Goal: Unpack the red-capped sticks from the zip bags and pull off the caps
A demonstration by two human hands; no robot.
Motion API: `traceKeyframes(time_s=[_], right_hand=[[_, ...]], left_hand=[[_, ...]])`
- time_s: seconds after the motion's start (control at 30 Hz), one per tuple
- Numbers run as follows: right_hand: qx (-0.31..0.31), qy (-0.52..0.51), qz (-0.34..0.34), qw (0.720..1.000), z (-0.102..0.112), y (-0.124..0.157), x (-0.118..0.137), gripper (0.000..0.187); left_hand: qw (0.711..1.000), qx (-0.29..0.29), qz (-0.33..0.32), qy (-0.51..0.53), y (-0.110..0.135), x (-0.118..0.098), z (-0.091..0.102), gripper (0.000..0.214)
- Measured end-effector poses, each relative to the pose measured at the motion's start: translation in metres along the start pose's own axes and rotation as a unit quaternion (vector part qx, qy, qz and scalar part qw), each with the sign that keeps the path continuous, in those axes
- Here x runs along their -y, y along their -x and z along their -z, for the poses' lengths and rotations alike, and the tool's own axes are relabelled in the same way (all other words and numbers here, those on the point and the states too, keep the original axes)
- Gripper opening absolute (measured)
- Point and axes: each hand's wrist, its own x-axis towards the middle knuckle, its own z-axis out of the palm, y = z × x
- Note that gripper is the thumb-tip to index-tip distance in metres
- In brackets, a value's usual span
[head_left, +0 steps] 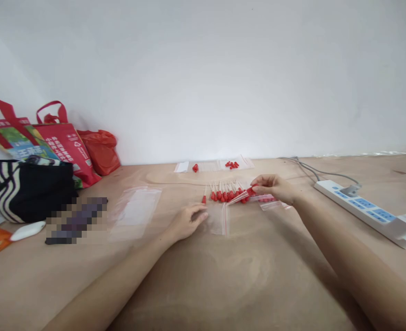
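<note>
Your right hand (273, 187) pinches a red-capped piece (250, 190), likely light and slippery: grip its cap. Your left hand (187, 221) rests with its fingers open at the edge of the flimsy zip bag (220, 220).

the left forearm (120, 280) comes in bare from 7 o'clock and runs toward 1 o'clock, wrist straight. the left hand (185, 222) lies palm down, its fingers loosely extended and close together, tips pointing to 2 o'clock. the right forearm (344, 248) enters from 4 o'clock and stretches toward 10 o'clock, reaching farther out than the left. the right hand (273, 187) is knuckles up, thumb and forefinger pinched together at its 9 o'clock end, the other fingers curled.
</note>
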Motion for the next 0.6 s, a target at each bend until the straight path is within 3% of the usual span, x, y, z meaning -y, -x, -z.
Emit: traceKeyframes(time_s=[0.07, 0.17, 0.23, 0.33, 0.43, 0.6], right_hand=[[-0.067, -0.015, 0.046, 0.997, -0.004, -0.005, 0.006, 0.028], [-0.146, -0.059, 0.145, 0.977, -0.027, -0.022, 0.011, 0.029], [-0.159, -0.056, 0.192, 0.967, -0.047, -0.037, 0.011, 0.031], [-0.208, 0.030, 0.246, 0.946, -0.075, -0.056, 0.007, 0.026], [-0.193, 0.189, 0.310, 0.912, -0.098, -0.066, -0.004, 0.016], [-0.088, 0.440, 0.361, 0.817, -0.125, -0.066, -0.023, 0.019]], left_hand=[[0.998, -0.031, 0.045, -0.015, -0.011, 0.007, 0.005, 0.020], [0.996, -0.025, 0.080, -0.033, -0.030, 0.015, 0.009, 0.020], [0.997, -0.015, 0.076, -0.027, -0.040, 0.017, 0.009, 0.023], [0.999, 0.009, 0.049, -0.006, -0.045, 0.017, 0.007, 0.024], [0.999, 0.031, 0.028, 0.025, -0.039, 0.020, 0.008, 0.031], [0.990, 0.085, 0.020, 0.107, -0.025, 0.032, 0.017, 0.055]])
